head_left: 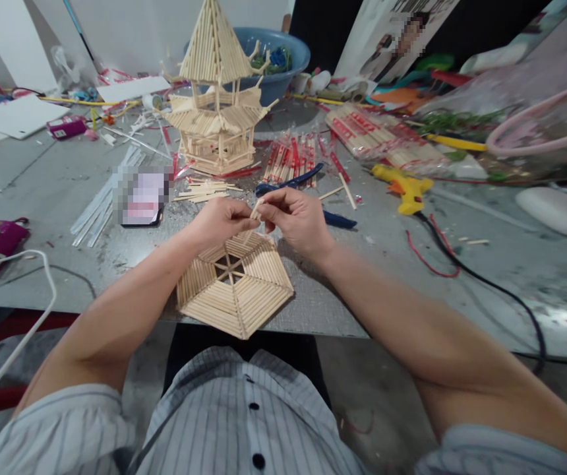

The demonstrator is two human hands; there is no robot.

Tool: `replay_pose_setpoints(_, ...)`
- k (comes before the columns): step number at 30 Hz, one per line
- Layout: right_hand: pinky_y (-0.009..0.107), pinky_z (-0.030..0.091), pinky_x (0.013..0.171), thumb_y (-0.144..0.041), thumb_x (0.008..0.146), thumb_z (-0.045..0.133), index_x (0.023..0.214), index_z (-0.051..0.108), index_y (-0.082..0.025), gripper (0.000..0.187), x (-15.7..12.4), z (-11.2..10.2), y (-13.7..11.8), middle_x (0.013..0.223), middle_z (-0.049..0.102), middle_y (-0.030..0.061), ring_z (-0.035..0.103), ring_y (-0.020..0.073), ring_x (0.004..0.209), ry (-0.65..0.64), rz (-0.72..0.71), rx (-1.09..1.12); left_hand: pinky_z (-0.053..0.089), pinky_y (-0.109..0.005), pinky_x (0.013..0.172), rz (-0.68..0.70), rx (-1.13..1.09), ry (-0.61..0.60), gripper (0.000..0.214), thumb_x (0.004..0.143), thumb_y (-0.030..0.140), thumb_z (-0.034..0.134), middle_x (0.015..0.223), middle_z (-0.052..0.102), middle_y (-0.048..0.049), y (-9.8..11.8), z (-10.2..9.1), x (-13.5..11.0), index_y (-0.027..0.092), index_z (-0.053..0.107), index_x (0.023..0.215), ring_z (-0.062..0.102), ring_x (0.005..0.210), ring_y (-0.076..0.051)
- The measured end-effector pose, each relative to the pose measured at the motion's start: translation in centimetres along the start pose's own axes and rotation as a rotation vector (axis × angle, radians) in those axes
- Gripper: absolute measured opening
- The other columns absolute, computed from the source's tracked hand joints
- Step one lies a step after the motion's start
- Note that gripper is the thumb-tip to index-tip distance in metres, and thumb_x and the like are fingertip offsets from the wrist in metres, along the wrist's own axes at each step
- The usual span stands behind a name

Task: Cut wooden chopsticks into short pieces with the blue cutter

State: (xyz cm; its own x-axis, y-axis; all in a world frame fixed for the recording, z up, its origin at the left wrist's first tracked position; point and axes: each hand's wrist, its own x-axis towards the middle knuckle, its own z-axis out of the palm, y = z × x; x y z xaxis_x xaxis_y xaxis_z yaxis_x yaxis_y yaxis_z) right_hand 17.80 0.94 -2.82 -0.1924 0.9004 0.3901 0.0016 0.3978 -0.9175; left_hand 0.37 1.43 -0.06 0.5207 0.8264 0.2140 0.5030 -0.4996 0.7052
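Between my two hands, above the far edge of a hexagonal stick panel, are short wooden sticks (258,210). My left hand (221,223) pinches them from the left, and my right hand (293,214) has its fingertips closed on them from the right. Below lies the hexagonal panel (244,310), built of rows of sticks around an open centre with crossing spokes. Just beyond my left hand is a pile of cut sticks (204,190). Blue-handled pliers (298,179) lie behind my right hand, partly covered by it.
A wooden-stick pagoda model (219,119) stands at the back, before a blue basin (296,56). Wrapped chopsticks (291,158) lie near it. To the right is a yellow glue gun (405,188) with a black cord. At left are clear glue sticks (105,198) and a phone (142,198).
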Motion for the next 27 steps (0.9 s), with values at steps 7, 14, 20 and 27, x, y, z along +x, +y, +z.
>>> replay_pose_setpoints(7,0.022,0.044,0.046,-0.049,0.067,0.077,0.078,0.057,-0.02,0.036,0.3,0.0,0.7,0.06,0.058,-0.0057,0.05,0.0062,0.046,-0.042,0.153,0.178,0.03,-0.02,0.049,-0.01,-0.015,0.075,0.021,0.078,0.025,0.062,0.051,0.047,0.0049,-0.5,0.7,0.1,0.016,0.055,0.06,0.042,0.05,-0.006)
replay_pose_setpoints(14,0.023,0.045,0.048,-0.045,0.072,0.074,0.077,0.063,-0.02,0.027,0.3,-0.1,0.2,0.059,0.06,-0.0041,0.05,0.0073,0.046,0.099,0.011,0.001,0.033,-0.022,0.052,-0.031,-0.013,0.16,0.02,0.08,0.025,0.061,0.052,0.05,0.004,-0.6,1.0,0.2,0.016,0.058,0.063,0.045,0.051,-0.007)
replay_pose_setpoints(20,0.028,0.051,0.057,-0.044,0.079,0.067,0.087,0.07,-0.02,0.026,0.8,-0.9,1.7,0.071,0.066,0.0005,0.057,0.0112,0.056,0.213,-0.081,-0.162,0.038,-0.024,0.058,-0.096,0.075,0.303,0.01,0.077,0.02,0.06,0.063,0.058,0.0009,-1.9,0.7,1.0,0.016,0.063,0.069,0.05,0.063,-0.011)
replay_pose_setpoints(27,0.033,0.054,0.078,-0.035,0.084,0.061,0.093,0.07,-0.019,0.021,0.9,-0.8,2.7,0.081,0.069,0.0031,0.066,0.0151,0.076,0.099,-0.084,-0.207,0.034,-0.024,0.057,-0.106,0.049,0.152,0.014,0.074,0.016,0.06,0.057,0.053,0.0032,-2.2,0.6,1.6,0.015,0.058,0.06,0.045,0.058,-0.009)
